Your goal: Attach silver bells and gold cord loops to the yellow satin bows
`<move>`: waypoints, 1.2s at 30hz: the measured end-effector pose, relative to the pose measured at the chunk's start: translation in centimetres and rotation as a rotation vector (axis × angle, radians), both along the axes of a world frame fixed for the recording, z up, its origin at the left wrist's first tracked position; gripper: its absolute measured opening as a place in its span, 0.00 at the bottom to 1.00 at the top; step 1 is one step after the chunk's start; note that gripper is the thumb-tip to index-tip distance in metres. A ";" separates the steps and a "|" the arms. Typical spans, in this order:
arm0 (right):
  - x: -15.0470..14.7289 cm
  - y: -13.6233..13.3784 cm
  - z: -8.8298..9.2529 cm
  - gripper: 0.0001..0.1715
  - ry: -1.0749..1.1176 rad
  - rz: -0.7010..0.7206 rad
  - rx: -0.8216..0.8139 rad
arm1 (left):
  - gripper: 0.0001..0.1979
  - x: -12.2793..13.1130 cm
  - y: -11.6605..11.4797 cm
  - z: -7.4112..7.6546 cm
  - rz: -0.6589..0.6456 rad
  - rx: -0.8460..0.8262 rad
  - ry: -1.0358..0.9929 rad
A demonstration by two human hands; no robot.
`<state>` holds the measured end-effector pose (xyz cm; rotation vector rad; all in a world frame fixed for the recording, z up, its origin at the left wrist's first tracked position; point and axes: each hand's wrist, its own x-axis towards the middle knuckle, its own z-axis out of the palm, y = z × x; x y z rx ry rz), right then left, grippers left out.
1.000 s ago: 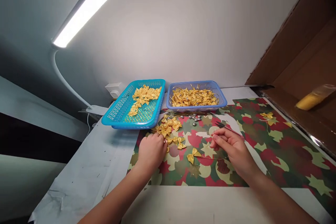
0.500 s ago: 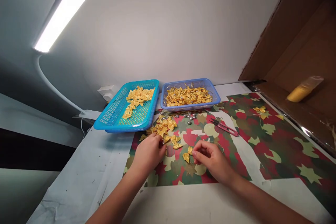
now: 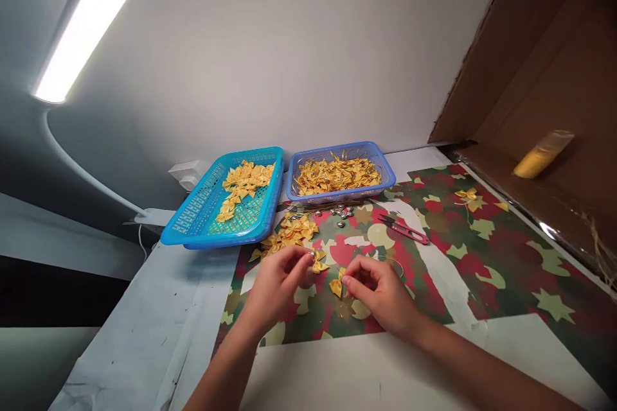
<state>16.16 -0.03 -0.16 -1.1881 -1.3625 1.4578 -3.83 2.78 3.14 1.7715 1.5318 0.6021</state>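
My left hand (image 3: 282,286) pinches a small silver bell (image 3: 312,254) between thumb and fingertips. It hovers just in front of a pile of yellow ribbon bows (image 3: 296,229). To its right, my right hand (image 3: 378,292) is closed on a single yellow bow (image 3: 336,287), gripped at its right side. A thin gold cord (image 3: 399,268) loops out behind the right hand. One loose bow (image 3: 319,263) lies just beyond the left fingertips. More silver bells (image 3: 341,212) lie scattered farther back on the patterned mat (image 3: 434,282).
A turquoise basket (image 3: 193,212) with yellow bows stands at back left. Beside it, a purple basket (image 3: 389,181) holds corded bows. Pink thread snips (image 3: 405,230) lie on the mat. A cardboard box (image 3: 501,64) is at right, a lamp (image 3: 96,26) at upper left.
My left hand has come away from the bow pile and moved right, toward my right hand, the silver bell now showing at its fingertips. The view has shifted slightly.
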 end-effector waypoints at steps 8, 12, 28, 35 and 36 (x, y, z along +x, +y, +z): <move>0.5 -0.1 0.7 0.10 -0.027 0.003 0.082 | 0.14 2.1 -0.9 -1.3 -0.004 -0.149 -0.518; 0.6 0.0 1.0 0.12 -0.034 0.054 0.058 | 0.10 2.2 -1.1 -1.4 -0.040 0.008 -0.400; 0.4 0.0 0.7 0.17 0.015 0.077 0.068 | 0.06 2.6 -1.6 -1.1 -0.163 0.221 -0.329; 0.4 -0.1 0.6 0.15 -0.039 0.106 0.116 | 0.05 2.4 -1.4 -1.0 -0.189 0.217 -0.373; 0.5 -0.1 0.7 0.13 -0.061 0.108 0.132 | 0.05 2.4 -1.5 -0.9 -0.196 0.220 -0.363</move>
